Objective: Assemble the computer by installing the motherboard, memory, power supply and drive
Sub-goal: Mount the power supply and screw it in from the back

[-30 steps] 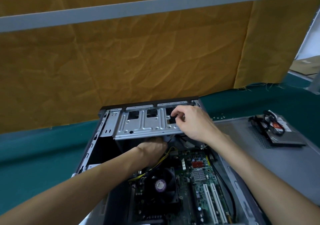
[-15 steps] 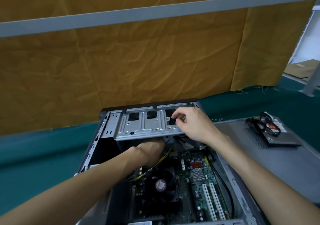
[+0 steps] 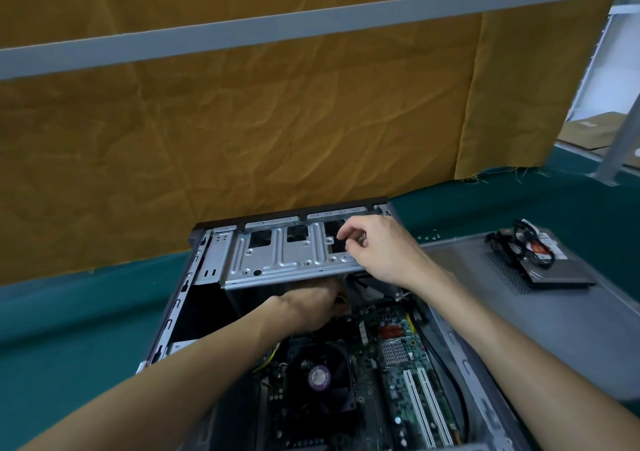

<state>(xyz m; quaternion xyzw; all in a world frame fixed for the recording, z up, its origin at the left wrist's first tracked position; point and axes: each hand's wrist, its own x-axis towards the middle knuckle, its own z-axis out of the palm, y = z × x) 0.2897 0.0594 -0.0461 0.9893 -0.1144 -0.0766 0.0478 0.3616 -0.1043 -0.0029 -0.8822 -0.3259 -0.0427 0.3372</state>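
An open computer case (image 3: 180,298) lies on the green table. Inside it sits the motherboard (image 3: 398,353) with a black CPU fan (image 3: 318,378) and white slots. A silver drive cage (image 3: 284,256) spans the far end of the case. My right hand (image 3: 377,249) rests on the cage's right end, its curled fingers at a cutout in the plate. My left hand (image 3: 308,303) reaches under the cage near yellow wires (image 3: 341,300); its fingers are hidden by the cage.
The grey side panel (image 3: 554,329) lies to the right of the case, with a drive (image 3: 550,267) and black cables on it. A mustard cloth (image 3: 242,131) hangs behind the table. Cardboard boxes (image 3: 588,131) sit at the far right.
My left hand has pushed a little further under the cage. My right hand stays on the cage's right end, its fingers slightly shifted. The view has tilted a little.
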